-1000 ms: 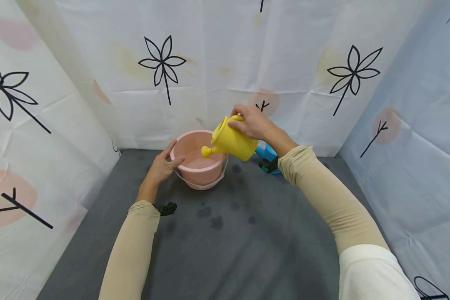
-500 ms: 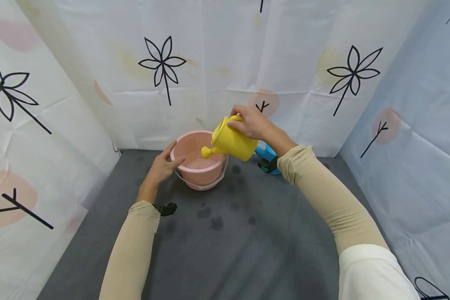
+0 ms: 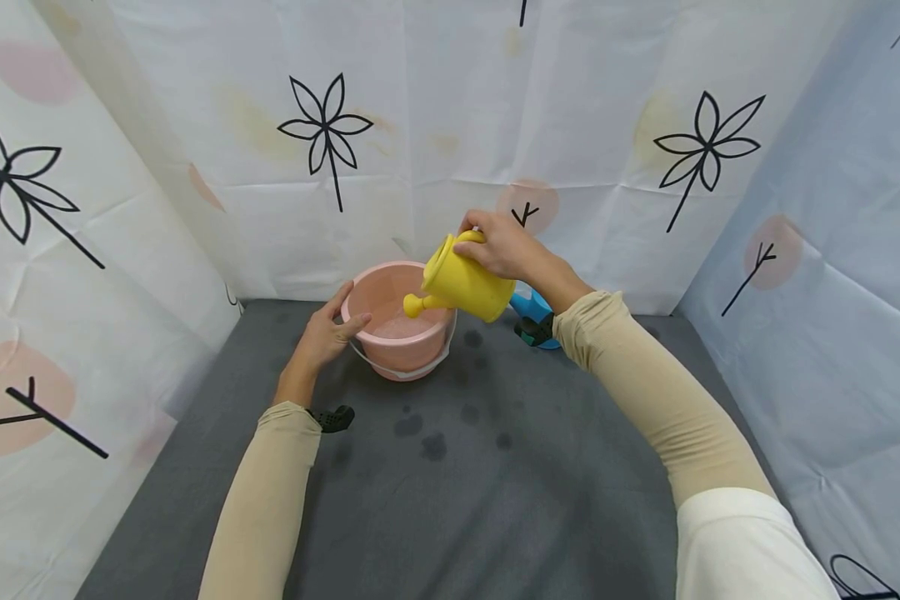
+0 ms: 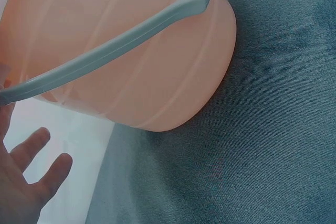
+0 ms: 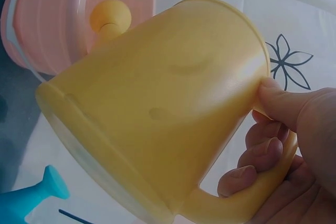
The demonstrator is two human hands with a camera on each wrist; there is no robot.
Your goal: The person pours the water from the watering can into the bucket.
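My right hand (image 3: 504,243) grips the handle of a yellow watering can (image 3: 471,287), with fingers curled through the loop and the thumb on top. The can is tilted, and its round spout head (image 5: 110,17) points down over the opening of a pink bucket (image 3: 403,357). No water shows leaving the spout. With my left hand (image 3: 321,335) I hold the bucket's left rim, thumb over the edge. Two other fingers (image 4: 55,174) are spread off the bucket wall in the left wrist view. The bucket's pale bail handle (image 4: 105,56) hangs down along its near side.
A blue watering can (image 3: 534,307) stands right of the bucket, partly hidden by my right wrist. Dark wet spots (image 3: 433,447) mark the grey cloth surface (image 3: 510,517). White printed curtains (image 3: 420,100) enclose the back and sides.
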